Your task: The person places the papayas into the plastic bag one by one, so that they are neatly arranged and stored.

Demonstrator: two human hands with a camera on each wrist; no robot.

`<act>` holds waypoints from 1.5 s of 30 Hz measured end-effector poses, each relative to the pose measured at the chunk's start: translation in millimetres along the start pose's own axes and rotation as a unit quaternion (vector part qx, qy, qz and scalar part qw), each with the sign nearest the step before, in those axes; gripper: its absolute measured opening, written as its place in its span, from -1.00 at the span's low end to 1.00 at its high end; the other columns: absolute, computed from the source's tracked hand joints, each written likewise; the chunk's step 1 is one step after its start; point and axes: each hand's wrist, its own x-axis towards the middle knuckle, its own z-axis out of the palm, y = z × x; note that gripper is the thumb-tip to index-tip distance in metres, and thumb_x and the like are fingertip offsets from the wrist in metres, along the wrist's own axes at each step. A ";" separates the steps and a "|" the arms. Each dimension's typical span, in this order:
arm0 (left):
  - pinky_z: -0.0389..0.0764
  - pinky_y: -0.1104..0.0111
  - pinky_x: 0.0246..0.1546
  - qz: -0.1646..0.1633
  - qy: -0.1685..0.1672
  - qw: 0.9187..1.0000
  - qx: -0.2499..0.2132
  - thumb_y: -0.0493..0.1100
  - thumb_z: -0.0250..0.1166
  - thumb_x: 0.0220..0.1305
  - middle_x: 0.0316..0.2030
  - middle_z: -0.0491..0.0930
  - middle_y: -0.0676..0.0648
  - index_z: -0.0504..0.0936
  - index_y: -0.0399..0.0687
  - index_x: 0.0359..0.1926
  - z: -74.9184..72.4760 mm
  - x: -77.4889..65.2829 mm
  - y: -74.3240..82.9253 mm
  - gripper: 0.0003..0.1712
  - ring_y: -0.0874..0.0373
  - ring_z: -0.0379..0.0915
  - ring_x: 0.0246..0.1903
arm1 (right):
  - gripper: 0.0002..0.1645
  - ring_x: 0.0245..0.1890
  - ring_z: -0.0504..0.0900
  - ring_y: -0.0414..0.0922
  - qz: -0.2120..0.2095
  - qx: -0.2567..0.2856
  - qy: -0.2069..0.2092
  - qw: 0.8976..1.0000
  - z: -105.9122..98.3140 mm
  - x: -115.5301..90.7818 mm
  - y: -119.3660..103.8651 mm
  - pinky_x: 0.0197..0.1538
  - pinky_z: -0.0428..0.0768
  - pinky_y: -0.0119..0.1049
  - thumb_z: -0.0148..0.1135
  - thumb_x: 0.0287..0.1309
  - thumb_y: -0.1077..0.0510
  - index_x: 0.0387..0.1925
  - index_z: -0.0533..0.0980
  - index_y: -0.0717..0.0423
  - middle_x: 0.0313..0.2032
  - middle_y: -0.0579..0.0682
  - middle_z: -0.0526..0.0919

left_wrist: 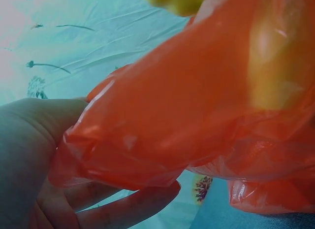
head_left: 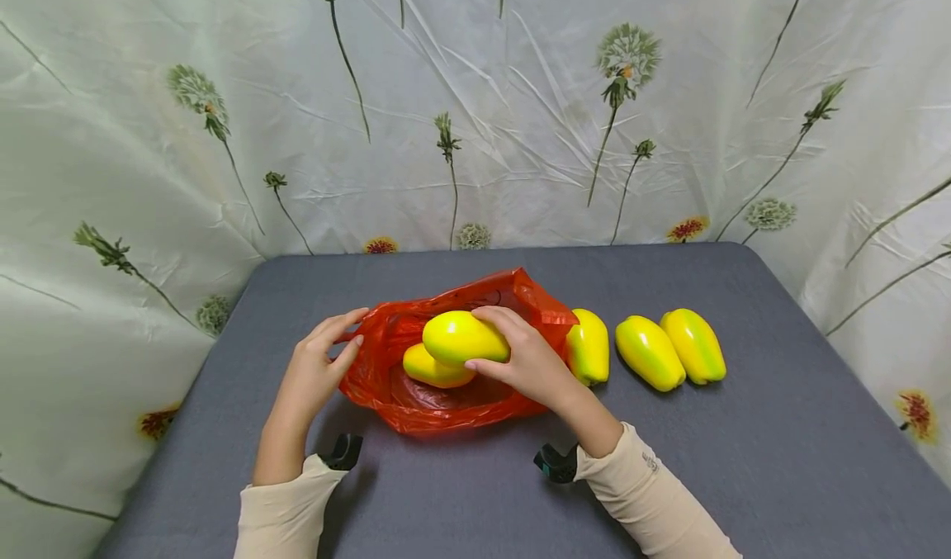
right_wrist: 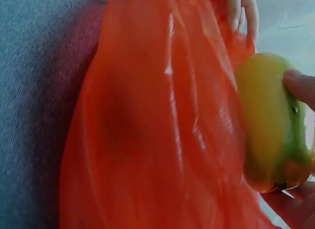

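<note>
A red plastic bag (head_left: 438,419) lies with its mouth spread wide on the table. At its left rim my left hand (head_left: 319,369) pinches the film between thumb and fingers; the left wrist view shows the bag (left_wrist: 147,120) between them. My right hand (head_left: 523,357) grips a yellow-green oblong fruit (head_left: 464,336), mango- or papaya-like, above the bag's opening. In the right wrist view the held fruit (right_wrist: 268,120) has a small dark spot at its lower end. Beneath it another such fruit (head_left: 434,371) lies inside the bag, partly covered by the held one.
Right of the bag lies a similar fruit (head_left: 589,348), partly behind the bag's edge. Two more, a left fruit (head_left: 649,352) and a right fruit (head_left: 694,346), lie side by side farther right. The grey table (head_left: 773,460) meets a flower-printed curtain (head_left: 520,130) at the back.
</note>
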 end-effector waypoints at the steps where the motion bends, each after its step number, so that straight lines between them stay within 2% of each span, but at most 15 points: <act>1: 0.57 0.11 -0.35 -0.002 0.000 1.000 -0.002 -0.34 0.20 0.16 -0.04 0.49 -0.13 0.48 -0.09 0.09 0.2 -0.1 -0.1 -0.57 -0.03 0.49 -0.19 | -0.28 0.04 0.35 -0.20 0.009 -0.006 -0.002 1.000 0.1 -0.9 1.7 0.07 0.39 -0.27 0.36 -0.08 -0.03 0.12 0.33 0.11 0.07 -0.05 0.39; 11: 0.57 0.12 -0.31 -0.007 0.002 1.000 0.002 -0.33 0.20 0.16 -0.05 0.49 -0.11 0.49 -0.09 0.09 0.6 -0.4 -0.1 -0.57 -0.01 0.48 -0.17 | -0.29 0.03 0.36 -0.16 0.069 -0.043 -0.027 0.996 -9.3 -8.6 8.0 0.07 0.39 -0.21 0.36 -0.08 -0.02 0.12 0.34 0.10 0.07 -0.05 0.39; 16: 0.57 0.14 -0.33 -0.010 0.001 1.000 0.003 -0.34 0.20 0.16 -0.04 0.49 -0.12 0.49 -0.09 0.09 0.3 -0.3 0.4 -0.57 -0.01 0.48 -0.18 | -0.29 0.05 0.35 -0.13 0.084 -0.063 -0.042 0.994 -14.2 -10.6 7.6 0.09 0.37 -0.20 0.37 -0.09 -0.01 0.11 0.34 0.11 0.08 -0.02 0.39; 23: 0.57 0.12 -0.34 -0.012 -0.002 1.000 -0.002 -0.33 0.19 0.17 -0.04 0.49 -0.13 0.48 -0.08 0.10 -0.1 0.2 1.6 -0.57 -0.02 0.48 -0.17 | -0.31 -0.04 0.39 -0.13 0.094 -0.067 -0.053 0.992 -18.3 -11.8 6.1 0.02 0.41 -0.20 0.40 -0.14 0.03 0.04 0.36 0.15 -0.01 -0.02 0.43; 29: 0.58 0.12 -0.35 -0.018 -0.008 1.000 -0.006 -0.34 0.20 0.16 -0.02 0.48 -0.13 0.47 -0.09 0.11 0.1 0.2 2.4 -0.55 -0.04 0.47 -0.17 | -0.31 -0.11 0.41 -0.15 0.107 -0.056 -0.076 0.990 -12.7 -7.9 4.7 -0.02 0.44 -0.23 0.40 -0.14 0.02 0.04 0.34 0.14 -0.04 -0.03 0.42; 33: 0.58 0.15 -0.36 -0.017 -0.007 1.000 -0.008 -0.34 0.20 0.16 -0.02 0.48 -0.12 0.47 -0.09 0.11 0.5 0.0 1.6 -0.55 -0.02 0.47 -0.17 | -0.32 -0.12 0.41 -0.16 0.101 -0.036 -0.084 0.991 -6.4 -3.1 5.1 -0.03 0.44 -0.25 0.40 -0.13 0.03 0.04 0.32 0.13 -0.05 -0.04 0.41; 39: 0.58 0.14 -0.35 -0.014 -0.009 1.000 -0.012 -0.32 0.19 0.17 -0.01 0.47 -0.11 0.47 -0.05 0.12 1.8 -0.2 -0.3 -0.55 -0.02 0.47 -0.16 | -0.28 -0.03 0.38 -0.11 0.090 -0.022 -0.093 0.991 1.8 2.4 8.5 0.04 0.39 -0.20 0.41 -0.14 0.06 0.06 0.31 0.19 -0.01 0.02 0.41; 45: 0.58 0.16 -0.35 -0.011 -0.007 1.000 -0.012 -0.31 0.19 0.17 -0.02 0.47 -0.10 0.47 -0.04 0.11 1.8 -0.5 -0.6 -0.56 -0.01 0.48 -0.17 | -0.28 0.03 0.36 -0.07 0.098 -0.024 -0.107 0.989 8.1 5.2 12.2 0.09 0.35 -0.17 0.41 -0.14 0.09 0.09 0.32 0.19 0.02 0.05 0.40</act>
